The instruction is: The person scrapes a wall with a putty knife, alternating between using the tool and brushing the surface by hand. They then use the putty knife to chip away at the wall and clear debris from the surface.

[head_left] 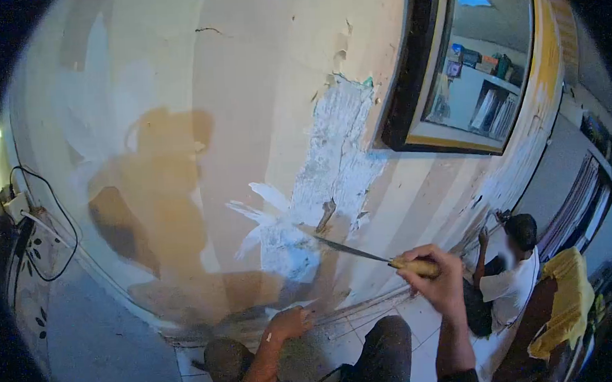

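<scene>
My right hand [433,277] is wrapped round the wooden handle of a scraper [353,249]. Its long thin blade, seen nearly edge-on, points left and its tip meets the wall near a brown damaged spot [326,217]. Around the tip, the striped wall covering [238,126] is stripped away, leaving a rough whitish patch [338,142] with torn, curling edges. A lower bare patch [288,253] lies left of the blade. Low by the wall's foot is my left hand [289,325], fingers loosely bent and partly hidden, with no tool visible in it.
A framed mirror [478,67] hangs at upper right. Farther right another person [511,271] sits by the wall, near a yellow cloth [567,296]. Cables [53,195] hang from a socket at left. My knees [388,344] are close to the wall above the tiled floor [356,325].
</scene>
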### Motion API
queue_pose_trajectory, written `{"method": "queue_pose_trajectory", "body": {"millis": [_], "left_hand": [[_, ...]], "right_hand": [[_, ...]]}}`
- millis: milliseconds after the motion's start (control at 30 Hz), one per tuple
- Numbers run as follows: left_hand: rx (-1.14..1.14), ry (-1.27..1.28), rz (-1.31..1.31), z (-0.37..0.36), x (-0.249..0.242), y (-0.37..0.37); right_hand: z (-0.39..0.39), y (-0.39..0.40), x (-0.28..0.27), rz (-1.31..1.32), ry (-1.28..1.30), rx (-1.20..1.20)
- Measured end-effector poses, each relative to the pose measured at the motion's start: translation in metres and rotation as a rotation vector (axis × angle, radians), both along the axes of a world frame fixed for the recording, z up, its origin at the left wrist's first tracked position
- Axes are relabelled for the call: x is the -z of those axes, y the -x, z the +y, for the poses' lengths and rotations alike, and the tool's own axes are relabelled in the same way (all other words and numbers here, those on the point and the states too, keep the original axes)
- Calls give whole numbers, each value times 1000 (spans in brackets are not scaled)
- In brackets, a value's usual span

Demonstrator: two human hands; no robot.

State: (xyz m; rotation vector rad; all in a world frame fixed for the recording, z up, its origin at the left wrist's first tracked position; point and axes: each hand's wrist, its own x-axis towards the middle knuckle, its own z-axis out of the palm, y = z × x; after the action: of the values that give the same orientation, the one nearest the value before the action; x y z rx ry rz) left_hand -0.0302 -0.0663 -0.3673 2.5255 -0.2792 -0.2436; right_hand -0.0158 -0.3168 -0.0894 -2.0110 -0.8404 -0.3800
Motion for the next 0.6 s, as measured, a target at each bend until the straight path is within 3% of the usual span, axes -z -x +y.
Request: {"method": "queue_pose_trajectory", "body": {"millis": [67,167,267,333,467,500,567,600], "left_hand": [[126,15,105,3,19,-6],[235,138,33,2,92,-17],[198,38,232,0,100,-19],[189,-8,186,4,113,-17],[121,-29,73,1,70,-4],[123,-31,71,3,90,-13],[154,-85,309,6,152,-34],[159,-81,311,1,118,-24]], "right_hand": [[-6,-6,-14,201,-198,-97],[14,-21,-33,38,-397,-258],[39,-27,-64,153,-630,-425],[56,-12,-103,173,-739,-684],[65,-18,-171,-127,-838,-829],[67,-21,-185,-249,-883,-889],[87,-27,-201,-322,-918,-755],[97,-28,-205,-389,-950,-621]]}}
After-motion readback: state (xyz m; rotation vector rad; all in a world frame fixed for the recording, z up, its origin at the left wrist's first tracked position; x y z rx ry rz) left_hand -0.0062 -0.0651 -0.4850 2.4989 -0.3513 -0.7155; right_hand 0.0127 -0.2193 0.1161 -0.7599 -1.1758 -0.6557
